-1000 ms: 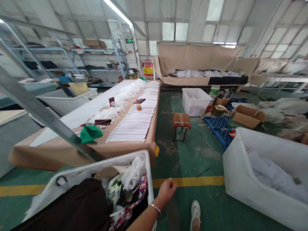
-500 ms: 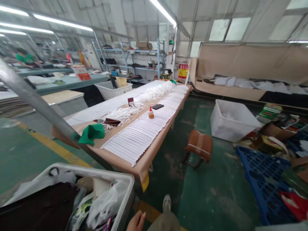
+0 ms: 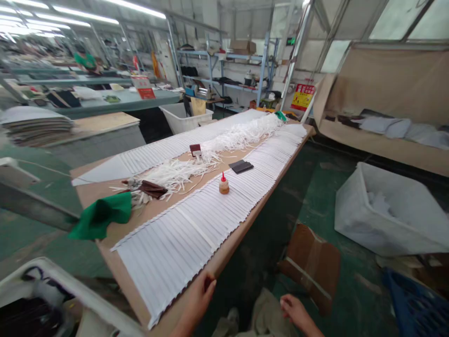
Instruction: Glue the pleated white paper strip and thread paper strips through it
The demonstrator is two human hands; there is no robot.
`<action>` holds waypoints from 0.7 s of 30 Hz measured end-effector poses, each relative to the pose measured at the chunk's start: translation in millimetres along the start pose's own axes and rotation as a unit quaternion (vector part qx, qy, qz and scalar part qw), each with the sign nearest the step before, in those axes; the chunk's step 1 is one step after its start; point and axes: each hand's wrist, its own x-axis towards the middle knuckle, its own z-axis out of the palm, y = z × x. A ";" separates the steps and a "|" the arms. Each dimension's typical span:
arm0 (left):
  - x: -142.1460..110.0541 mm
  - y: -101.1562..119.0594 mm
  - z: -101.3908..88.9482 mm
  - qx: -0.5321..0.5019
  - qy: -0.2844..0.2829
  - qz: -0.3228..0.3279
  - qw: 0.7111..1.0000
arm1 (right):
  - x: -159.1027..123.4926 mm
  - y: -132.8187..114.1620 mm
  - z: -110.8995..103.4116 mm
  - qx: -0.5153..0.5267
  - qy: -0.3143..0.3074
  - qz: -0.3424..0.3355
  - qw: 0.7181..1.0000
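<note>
My left hand (image 3: 200,292) is beside the near edge of the long table (image 3: 224,264), close to a row of overlapping white striped strips (image 3: 171,248). Its fingers are loosely curled with nothing seen in them. Lower right, my right hand (image 3: 293,309) hangs near the brown padded stool (image 3: 312,264), fingers curled in, holding nothing that I can see. On the strips stand a small glue bottle (image 3: 223,186) with a red tip and a dark flat pad (image 3: 241,166). Tangled white strips (image 3: 175,175), dark brown pieces (image 3: 153,189) and a green cloth (image 3: 103,213) lie farther left.
A white bin (image 3: 84,299) with mixed items stands at lower left. Another white bin (image 3: 393,210) is at right, near a blue plastic pallet (image 3: 409,299). A metal post (image 3: 38,206) slants by the table's left corner. A person in green (image 3: 85,61) is far back.
My view has turned left and moved forward to the table. The stool and strips are nearer, and the loaded bin has slid to lower left. My right hand has come into view.
</note>
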 end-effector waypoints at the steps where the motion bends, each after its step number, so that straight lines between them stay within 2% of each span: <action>1: 20.7 10.7 2.2 -0.017 0.009 0.000 1.000 | 31.0 -16.1 -16.0 -0.008 0.000 -0.006 1.000; 4: 80.8 32.8 12.0 -0.043 0.059 -0.024 0.997 | 137.1 -73.9 -71.6 -0.045 0.005 -0.054 0.998; 6: 117.5 41.2 21.5 -0.059 0.107 -0.061 0.991 | 217.6 -125.7 -107.3 -0.077 0.005 -0.109 0.991; 9: 163.9 53.9 41.5 -0.110 0.192 -0.138 0.965 | 340.6 -225.0 -148.0 -0.143 0.000 -0.205 0.968; 11: 188.8 69.5 58.4 -0.153 0.248 -0.191 0.937 | 416.0 -298.3 -163.0 -0.196 0.000 -0.266 0.944; 14: 221.4 105.8 84.2 -0.212 0.313 -0.252 0.891 | 510.1 -398.6 -164.0 -0.279 -0.016 -0.348 0.895; 16: 241.6 132.1 97.6 -0.228 0.340 -0.267 0.872 | 557.3 -448.9 -152.7 -0.333 -0.050 -0.394 0.855; 18: 259.3 153.6 106.7 -0.220 0.360 -0.267 0.866 | 591.9 -482.6 -137.3 -0.386 -0.094 -0.426 0.813; 21: 277.0 170.3 114.7 -0.200 0.389 -0.265 0.859 | 624.6 -507.3 -116.4 -0.457 -0.149 -0.453 0.751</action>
